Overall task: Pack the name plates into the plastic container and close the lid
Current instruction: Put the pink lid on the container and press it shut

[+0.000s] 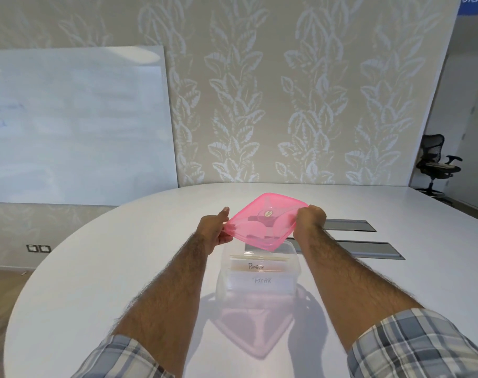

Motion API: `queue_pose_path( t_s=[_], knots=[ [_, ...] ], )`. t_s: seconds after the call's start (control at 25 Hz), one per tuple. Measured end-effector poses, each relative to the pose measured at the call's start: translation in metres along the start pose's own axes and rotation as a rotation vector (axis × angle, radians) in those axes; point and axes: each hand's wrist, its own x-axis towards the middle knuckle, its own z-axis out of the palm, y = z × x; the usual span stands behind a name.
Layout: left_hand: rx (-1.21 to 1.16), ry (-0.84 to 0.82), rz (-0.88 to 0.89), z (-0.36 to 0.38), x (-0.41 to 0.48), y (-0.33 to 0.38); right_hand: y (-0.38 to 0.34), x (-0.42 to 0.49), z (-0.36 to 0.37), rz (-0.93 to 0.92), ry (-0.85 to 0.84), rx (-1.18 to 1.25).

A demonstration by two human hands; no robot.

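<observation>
**Q:** What do you count?

**A:** One pink lid [265, 222], one clear plastic container [257, 271], and two name plates I can read inside it, "PENGUIN" [255, 266] behind and "BEAR" [262, 281] in front. A pale strip lies behind those; I cannot tell whether it is a third plate. There are two grey hatches [344, 225] set into the white table [123, 268].

**Q:** And your hands?

**A:** Both grip the lid. My left hand [214, 230] pinches its left corner, thumb on top and fingers beneath. My right hand [310, 218] has its fingers curled round the right corner.

**Q:** Which way does the lid lie?

**A:** It hangs in the air over the container's far edge, tilted, its far side higher. It is turned so that one corner points away from me. Its long axis runs from hand to hand. The plates stand on edge, long axes left to right, lettering facing me. The container sits on the table between my forearms.
</observation>
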Motion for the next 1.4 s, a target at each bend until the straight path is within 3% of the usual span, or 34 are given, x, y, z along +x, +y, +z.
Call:
queue_pose_path(
  t_s=[0.12, 0.24, 0.44, 0.64, 0.88, 1.04, 1.4],
  knots=[
    [0.026, -0.14, -0.11, -0.022, -0.01, 0.005, 0.002, -0.023, 0.015, 0.006, 0.171, 0.136],
    [0.01, -0.237, -0.173, -0.032, -0.018, 0.008, 0.008, -0.043, 0.027, -0.013, 0.215, 0.154],
    [-0.072, -0.17, -0.141, -0.04, -0.019, 0.012, 0.016, -0.06, 0.031, -0.025, 0.148, 0.105],
    [-0.002, -0.148, -0.158, -0.053, -0.01, 0.014, 0.015, -0.057, 0.009, -0.013, 0.098, 0.096],
    [0.148, -0.141, -0.127, -0.044, 0.003, 0.015, 0.018, -0.036, -0.02, -0.012, -0.04, -0.267],
    [0.319, -0.092, 0.011, -0.031, 0.015, 0.008, 0.022, -0.018, -0.027, -0.103, -0.01, -0.588],
    [0.584, 0.059, 0.025, -0.006, 0.042, -0.027, 0.046, 0.027, -0.035, -0.135, -0.177, -0.91]
  ],
)
